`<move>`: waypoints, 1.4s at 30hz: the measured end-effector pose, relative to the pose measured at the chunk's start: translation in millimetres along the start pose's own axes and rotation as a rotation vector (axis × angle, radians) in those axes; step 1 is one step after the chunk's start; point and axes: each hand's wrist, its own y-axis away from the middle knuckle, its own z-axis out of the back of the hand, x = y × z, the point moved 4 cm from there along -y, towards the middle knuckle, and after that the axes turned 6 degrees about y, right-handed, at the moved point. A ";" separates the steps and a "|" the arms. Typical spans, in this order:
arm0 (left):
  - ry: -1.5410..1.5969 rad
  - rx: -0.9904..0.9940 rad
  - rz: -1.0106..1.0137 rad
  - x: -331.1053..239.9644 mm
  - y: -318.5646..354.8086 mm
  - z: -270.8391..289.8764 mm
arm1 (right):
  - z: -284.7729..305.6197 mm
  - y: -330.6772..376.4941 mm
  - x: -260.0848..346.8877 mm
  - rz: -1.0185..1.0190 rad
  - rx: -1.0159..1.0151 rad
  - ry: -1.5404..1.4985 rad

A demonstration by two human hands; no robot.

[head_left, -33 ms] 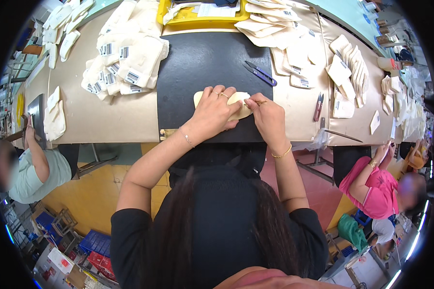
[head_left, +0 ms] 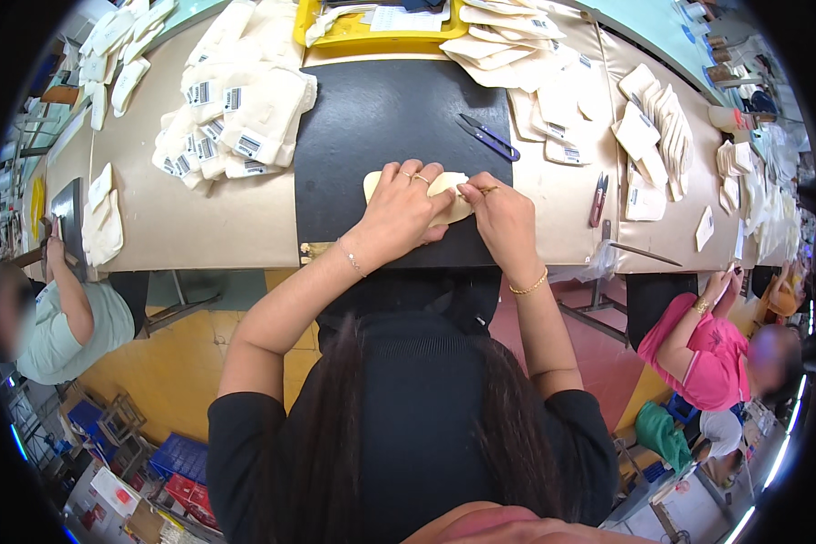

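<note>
A cream cloth piece (head_left: 458, 208), rounded at its left end, lies near the front of a black mat (head_left: 381, 118). Across its top spread the ringed fingers of my left hand (head_left: 394, 210), with the thumb at its near edge, so the piece is gripped. At the right end, my right hand (head_left: 505, 222) is closed in a pinch. A thin brownish stick-like tool (head_left: 490, 190) pokes out between its thumb and forefinger; the tip is hidden. Beyond that hand lie blue-handled thread snips (head_left: 491, 140) on the mat.
Heaps of labelled cream cloth pieces lie left (head_left: 240, 127) and right (head_left: 562, 95) of the mat. A yellow tray (head_left: 381, 41) stands behind it. Red snips (head_left: 598, 201) rest at right. Co-workers sit at left (head_left: 72, 326) and right (head_left: 698, 354).
</note>
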 end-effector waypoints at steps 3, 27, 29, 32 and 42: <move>-0.013 0.008 0.001 0.9 -1.4 -1.5 | -0.6 -1.1 2.2 0.012 0.041 0.056; -0.020 -0.121 0.191 35.7 39.8 23.4 | -8.9 -114.3 -93.0 -0.575 -0.257 -0.274; -0.056 -0.177 0.166 44.1 43.9 28.9 | -15.7 -123.3 -96.8 -0.627 -0.265 -0.454; -0.069 -0.200 0.140 56.7 40.5 31.8 | -14.5 -121.0 -97.9 -0.637 -0.287 -0.940; -0.048 -0.215 0.013 90.3 -28.4 40.0 | 53.2 0.6 -78.0 -0.550 -0.140 -0.791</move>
